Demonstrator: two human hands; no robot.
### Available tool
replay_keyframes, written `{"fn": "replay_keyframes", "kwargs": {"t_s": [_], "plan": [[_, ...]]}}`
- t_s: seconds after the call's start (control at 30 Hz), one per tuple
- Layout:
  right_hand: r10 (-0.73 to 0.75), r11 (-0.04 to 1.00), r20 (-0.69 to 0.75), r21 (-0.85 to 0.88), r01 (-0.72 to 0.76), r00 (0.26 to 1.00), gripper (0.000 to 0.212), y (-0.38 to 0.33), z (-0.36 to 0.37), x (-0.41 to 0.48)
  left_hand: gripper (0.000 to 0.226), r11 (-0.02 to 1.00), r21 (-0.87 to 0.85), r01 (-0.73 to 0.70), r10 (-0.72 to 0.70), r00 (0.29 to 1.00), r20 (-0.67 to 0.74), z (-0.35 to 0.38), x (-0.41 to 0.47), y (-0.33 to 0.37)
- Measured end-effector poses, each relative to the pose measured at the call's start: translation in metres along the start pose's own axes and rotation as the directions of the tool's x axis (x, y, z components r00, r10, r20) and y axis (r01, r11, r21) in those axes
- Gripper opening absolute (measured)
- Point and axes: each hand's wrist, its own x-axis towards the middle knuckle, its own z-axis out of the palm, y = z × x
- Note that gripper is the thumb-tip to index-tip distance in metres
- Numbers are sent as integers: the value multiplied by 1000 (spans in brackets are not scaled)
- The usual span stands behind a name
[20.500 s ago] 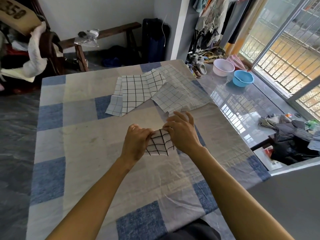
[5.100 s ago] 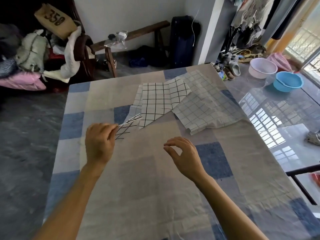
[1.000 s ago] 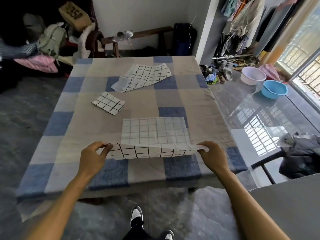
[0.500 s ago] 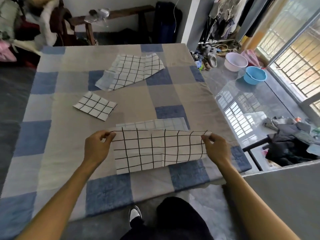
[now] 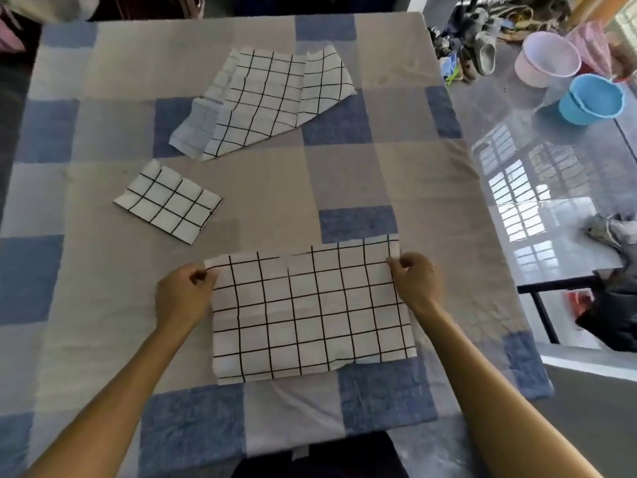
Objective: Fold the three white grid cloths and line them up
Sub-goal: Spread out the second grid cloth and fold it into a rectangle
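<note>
Three white cloths with black grid lines lie on the checked table cover. The nearest cloth lies folded in half as a wide rectangle in front of me. My left hand pinches its far left corner and my right hand pinches its far right corner. A small folded cloth sits to the left, further back. The third cloth lies loosely spread and rumpled near the far edge of the table.
The table's right edge drops to a glossy tiled floor. A pink basin and a blue basin stand on it at the far right, with shoes behind them. Dark clothes lie at the right.
Both hands have carried the near edge of the big cloth over and away from me, laying it on the far edge, so the cloth now lies folded in half.
</note>
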Motion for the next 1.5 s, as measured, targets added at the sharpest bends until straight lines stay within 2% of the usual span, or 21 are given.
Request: {"fn": "replay_keyframes", "kwargs": {"t_s": [0.27,0.43,0.5,0.57,0.63,0.7,0.8,0.87,1.0,1.13,1.2,1.3,1.4,1.5], "plan": [[-38,962,-45,-272,25,998,37,16,18,16,32,998,56,-7,8,1000,-7,28,0,-9],[-5,966,-37,-259,-5,999,32,14,15,11,10,998,58,21,-16,997,-78,35,2,-7],[-1,973,-73,-229,-15,997,31,11,13,7,26,993,121,8,3,996,-90,36,1,-7],[-78,981,-117,-186,55,990,35,8,14,1,34,980,169,-101,114,991,-71,36,-5,0],[-235,965,-133,-152,215,963,34,5,18,-6,35,951,173,-256,258,966,8,39,-19,10],[-367,925,-80,-132,355,927,34,-1,27,-19,42,917,166,-363,337,927,164,50,-38,18],[-485,854,69,-176,489,872,41,-8,46,-42,58,869,218,-444,345,859,378,76,-64,18],[-452,846,137,-246,472,881,48,-7,59,-54,66,844,271,-463,317,838,445,88,-72,15],[-387,848,179,-315,425,905,54,4,69,-62,71,802,342,-489,299,825,480,94,-72,8],[-412,868,164,-231,441,896,55,6,65,-63,59,794,323,-515,353,823,445,90,-78,17],[-421,886,86,-171,430,903,51,10,59,-70,46,761,254,-597,481,782,397,90,-91,27],[-375,924,-35,-90,371,926,35,30,48,-90,25,684,123,-719,651,678,343,90,-121,29],[-361,932,-110,-65,356,926,21,61,41,-122,22,601,148,-786,699,606,381,97,-144,9],[-396,916,-91,-105,387,914,19,84,40,-152,29,533,195,-824,714,561,420,103,-153,-1]]}}
